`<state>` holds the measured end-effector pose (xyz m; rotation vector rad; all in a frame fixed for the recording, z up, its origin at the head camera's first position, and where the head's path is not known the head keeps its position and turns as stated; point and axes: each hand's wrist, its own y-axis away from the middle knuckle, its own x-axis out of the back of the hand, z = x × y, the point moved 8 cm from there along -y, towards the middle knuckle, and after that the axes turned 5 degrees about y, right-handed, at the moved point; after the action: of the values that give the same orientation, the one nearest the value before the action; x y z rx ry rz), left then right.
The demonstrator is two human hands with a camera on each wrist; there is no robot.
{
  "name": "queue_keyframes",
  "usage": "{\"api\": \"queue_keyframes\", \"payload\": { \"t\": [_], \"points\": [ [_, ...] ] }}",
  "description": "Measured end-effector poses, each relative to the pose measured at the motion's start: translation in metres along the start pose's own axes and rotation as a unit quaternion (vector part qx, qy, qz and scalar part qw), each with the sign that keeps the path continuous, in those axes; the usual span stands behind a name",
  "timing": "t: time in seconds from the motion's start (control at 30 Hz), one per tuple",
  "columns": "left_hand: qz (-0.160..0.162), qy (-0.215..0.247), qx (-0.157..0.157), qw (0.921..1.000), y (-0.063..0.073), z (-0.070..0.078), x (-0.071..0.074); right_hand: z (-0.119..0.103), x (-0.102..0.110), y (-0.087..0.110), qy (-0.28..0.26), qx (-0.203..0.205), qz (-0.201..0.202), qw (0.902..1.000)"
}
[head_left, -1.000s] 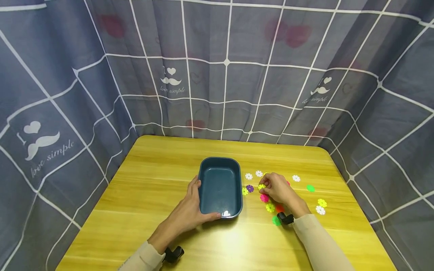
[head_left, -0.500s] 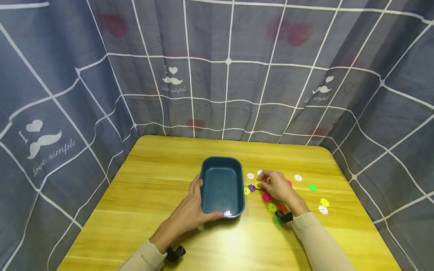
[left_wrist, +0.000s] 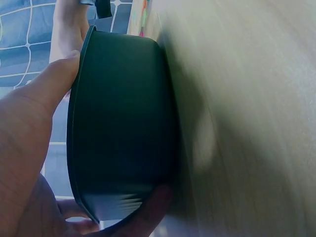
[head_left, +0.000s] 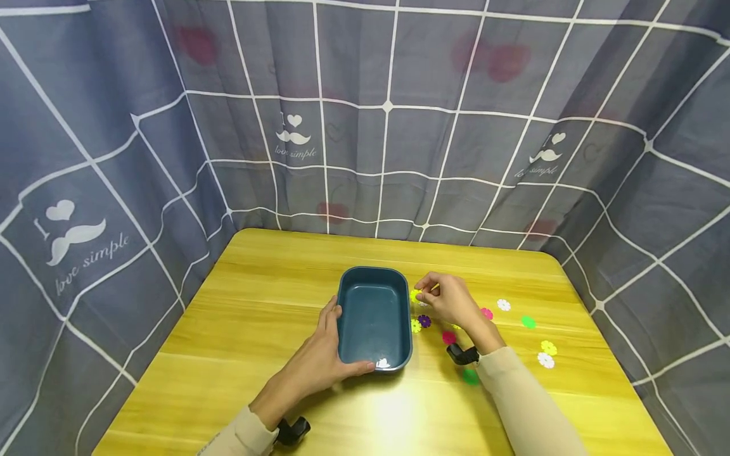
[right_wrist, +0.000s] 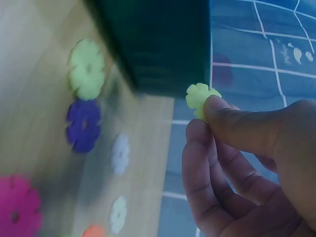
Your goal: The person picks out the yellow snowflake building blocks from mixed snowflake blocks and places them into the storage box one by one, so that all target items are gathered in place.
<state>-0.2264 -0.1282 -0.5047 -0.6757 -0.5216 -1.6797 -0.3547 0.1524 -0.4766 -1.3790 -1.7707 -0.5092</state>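
Note:
A dark teal plastic storage box (head_left: 373, 323) stands on the table, with no pieces visible inside it. My left hand (head_left: 319, 354) grips its near left corner, the thumb on the near rim and the fingers along the left wall. In the left wrist view, one fingertip reaches low on the box wall (left_wrist: 123, 118). My right hand (head_left: 450, 301) pinches a yellow flower-shaped plastic piece (right_wrist: 197, 96) between thumb and fingertip. It is raised above the table beside the box's right rim.
Several flower pieces lie right of the box: purple (head_left: 424, 321), yellow (head_left: 416, 325), pink (head_left: 448, 337), white (head_left: 503, 304) and green (head_left: 528, 322). The wooden table (head_left: 256, 285) has a grey checked curtain (head_left: 353, 139) around its back and sides.
My right hand has picked up the yellow piece from among the others and moved left and away, up to the box's right rim. The left hand stays on the box.

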Motion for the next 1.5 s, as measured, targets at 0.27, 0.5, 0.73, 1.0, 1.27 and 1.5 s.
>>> {"api": "queue_keyframes", "payload": {
  "t": [0.27, 0.5, 0.73, 1.0, 1.27, 1.5],
  "points": [
    [-0.009, -0.003, 0.015, 0.9999, 0.0, -0.001, -0.001, -0.02, 0.005, -0.013, -0.002, 0.0, 0.014, 0.9999],
    [-0.004, -0.004, 0.01, 0.9999, -0.002, -0.001, -0.002, -0.047, -0.003, -0.03, -0.009, 0.023, -0.018, 0.9995],
    [-0.004, -0.008, 0.007, 0.9999, -0.002, 0.001, -0.001, -0.07, -0.025, -0.054, -0.008, 0.057, -0.062, 0.9964],
    [-0.016, -0.003, -0.002, 0.9999, -0.002, 0.004, -0.001, -0.088, -0.052, -0.074, -0.006, 0.086, -0.1, 0.9912],
    [-0.009, -0.006, -0.004, 0.9999, -0.002, 0.003, -0.001, -0.091, -0.075, -0.083, -0.023, 0.074, -0.127, 0.9889],
    [-0.011, -0.014, -0.001, 0.9998, -0.003, -0.001, -0.001, -0.096, -0.09, -0.089, 0.01, 0.076, -0.126, 0.989]
  ]
}}
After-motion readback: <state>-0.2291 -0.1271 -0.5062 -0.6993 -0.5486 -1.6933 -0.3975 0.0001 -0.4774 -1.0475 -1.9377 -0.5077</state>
